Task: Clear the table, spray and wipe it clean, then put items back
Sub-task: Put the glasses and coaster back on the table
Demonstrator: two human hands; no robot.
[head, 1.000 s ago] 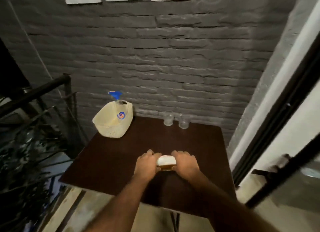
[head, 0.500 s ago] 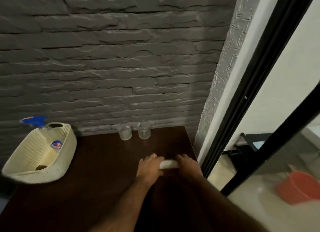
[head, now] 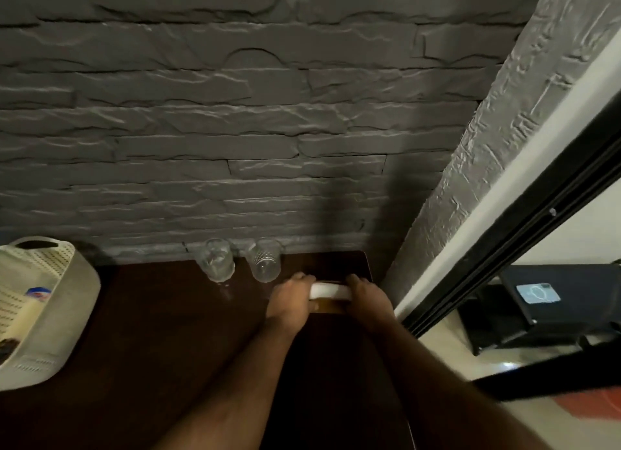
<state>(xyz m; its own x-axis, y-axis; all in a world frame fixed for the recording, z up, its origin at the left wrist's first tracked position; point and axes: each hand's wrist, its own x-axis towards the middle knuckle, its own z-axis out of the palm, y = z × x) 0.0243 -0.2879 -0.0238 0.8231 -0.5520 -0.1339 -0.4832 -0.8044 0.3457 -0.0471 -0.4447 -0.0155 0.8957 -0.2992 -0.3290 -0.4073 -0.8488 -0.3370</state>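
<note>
Head view looks down on a dark brown table (head: 161, 332) set against a grey stone-brick wall (head: 235, 130). Just right of centre, low in the frame, both hands hold a small jar with a white lid (head: 330, 291) and amber-brown body, resting at the table's far right corner. The left hand (head: 289, 301) grips its left side and the right hand (head: 368, 303) grips its right side, fingers curled round the lid, which shows between them. Whether the jar sits on the table or is held just above it cannot be told.

Just left of the hands, at the table's back edge by the wall, stand two clear glasses side by side: the left glass (head: 218, 259) and the right glass (head: 265, 260), the latter near the left hand's fingertips but apart from them.

At the left edge of the frame a cream perforated basket (head: 67, 315) sits on the table, with a spray bottle's labelled body (head: 35, 296) lying inside.

At the right, a black door frame (head: 524, 221) runs diagonally, with a dark object bearing a pale blue label (head: 537, 293) on the floor beyond it.
</note>
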